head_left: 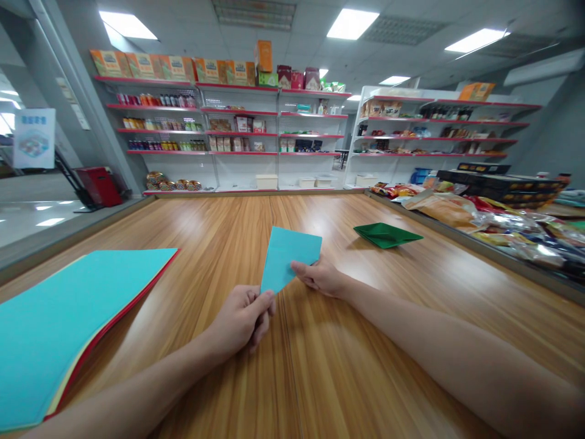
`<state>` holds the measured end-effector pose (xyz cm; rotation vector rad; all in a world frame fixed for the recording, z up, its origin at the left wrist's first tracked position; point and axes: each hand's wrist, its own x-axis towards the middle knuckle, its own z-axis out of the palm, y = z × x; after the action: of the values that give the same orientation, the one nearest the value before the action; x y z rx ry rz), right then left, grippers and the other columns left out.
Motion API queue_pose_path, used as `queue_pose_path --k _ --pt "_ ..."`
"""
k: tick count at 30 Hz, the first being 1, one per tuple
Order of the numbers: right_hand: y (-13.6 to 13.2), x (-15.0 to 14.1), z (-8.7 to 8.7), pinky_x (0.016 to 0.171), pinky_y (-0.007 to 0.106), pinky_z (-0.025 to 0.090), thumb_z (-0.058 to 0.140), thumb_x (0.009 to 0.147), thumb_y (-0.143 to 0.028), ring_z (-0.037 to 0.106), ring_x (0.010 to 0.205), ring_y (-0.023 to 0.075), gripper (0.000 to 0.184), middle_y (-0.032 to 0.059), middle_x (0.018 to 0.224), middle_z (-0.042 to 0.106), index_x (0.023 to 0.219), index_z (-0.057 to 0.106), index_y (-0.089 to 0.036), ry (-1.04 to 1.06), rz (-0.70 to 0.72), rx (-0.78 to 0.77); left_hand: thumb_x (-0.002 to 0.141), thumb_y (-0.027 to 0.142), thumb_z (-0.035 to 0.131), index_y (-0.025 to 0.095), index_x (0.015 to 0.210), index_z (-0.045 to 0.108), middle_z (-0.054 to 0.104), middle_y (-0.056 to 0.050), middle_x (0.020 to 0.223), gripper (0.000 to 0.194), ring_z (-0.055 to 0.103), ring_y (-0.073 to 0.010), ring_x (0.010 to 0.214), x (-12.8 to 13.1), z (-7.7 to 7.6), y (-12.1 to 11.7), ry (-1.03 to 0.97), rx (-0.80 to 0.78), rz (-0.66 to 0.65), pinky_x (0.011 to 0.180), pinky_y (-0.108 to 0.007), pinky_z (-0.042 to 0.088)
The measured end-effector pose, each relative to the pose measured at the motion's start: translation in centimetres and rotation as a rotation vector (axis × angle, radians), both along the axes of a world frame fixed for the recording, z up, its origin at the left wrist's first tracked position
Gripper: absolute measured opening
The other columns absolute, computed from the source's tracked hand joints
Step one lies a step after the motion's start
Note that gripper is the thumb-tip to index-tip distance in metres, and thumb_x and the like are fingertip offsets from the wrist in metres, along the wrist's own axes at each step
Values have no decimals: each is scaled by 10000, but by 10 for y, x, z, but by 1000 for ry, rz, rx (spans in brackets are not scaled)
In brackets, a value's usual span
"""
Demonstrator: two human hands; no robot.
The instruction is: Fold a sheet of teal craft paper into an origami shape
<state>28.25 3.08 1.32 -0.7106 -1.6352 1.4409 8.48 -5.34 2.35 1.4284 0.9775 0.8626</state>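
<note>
Between my hands is a folded piece of light-blue paper [289, 253], raised above the wooden table and tilted. My left hand [249, 314] pinches its lower left corner, thumb on top and fingers curled beneath. At its right edge, my right hand [320, 275] grips the paper with the thumb on the front face; the other fingers are partly hidden behind it. Farther right on the table lies a folded green paper boat [387, 235], apart from both hands. To the left rests a stack of coloured paper sheets [86, 311], blue on top with yellow and red edges below.
The wooden table [205, 244] has a raised rim. Packaged snacks [516, 231] and black boxes [498, 183] are heaped beyond its right edge. Shelves of goods [242, 131] stand behind it. A red box-shaped object [99, 186] and a sign [34, 139] are at the far left.
</note>
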Motion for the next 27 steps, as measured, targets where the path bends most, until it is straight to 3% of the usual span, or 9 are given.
queue_pose_path --k 7,15,17,19,22,24,27 --pt "9 2 -5 375 240 124 618 764 -572 248 333 47 565 -60 355 337 441 362 -185 46 -60 -1 819 547 487 172 616 486 429 50 289 426 312 -64 223 0 0 -5 27 93 117 292 -165 190" --pt "33 26 1 389 246 144 467 802 -670 217 356 77 543 -79 396 277 544 337 -211 190 -209 -61 830 528 507 171 609 477 426 46 282 421 311 -62 250 0 -2 -5 -86 110 193 342 -180 224" --pt "27 22 1 396 249 186 350 812 -727 263 361 87 597 -58 379 307 518 355 -208 168 -138 -80 838 525 505 172 638 479 427 54 291 407 308 -63 254 3 -2 -2 -143 95 193 343 -181 235" --pt "12 11 0 418 247 230 291 792 -776 299 382 86 654 -43 400 357 515 400 -193 88 62 -54 842 534 502 172 659 481 436 55 301 406 312 -65 257 4 -3 0 -161 80 174 343 -181 234" --pt "-14 -12 -3 401 235 226 430 769 -743 310 377 71 626 -46 417 381 498 424 -179 -79 228 54 840 574 494 163 659 499 451 42 311 449 327 -67 268 4 -4 2 -90 82 75 350 -182 231" --pt "-28 -23 -2 394 218 244 523 780 -664 332 376 66 548 -58 426 398 570 510 -158 -214 268 85 828 624 476 159 649 506 437 42 310 499 315 -64 268 4 -5 2 -35 101 -25 345 -182 215" --pt "-37 -28 2 401 221 260 433 819 -680 329 372 67 601 -54 396 383 530 505 -159 -288 277 116 819 660 455 159 688 515 418 58 315 522 292 -62 261 3 -7 3 -18 100 -143 333 -182 197"
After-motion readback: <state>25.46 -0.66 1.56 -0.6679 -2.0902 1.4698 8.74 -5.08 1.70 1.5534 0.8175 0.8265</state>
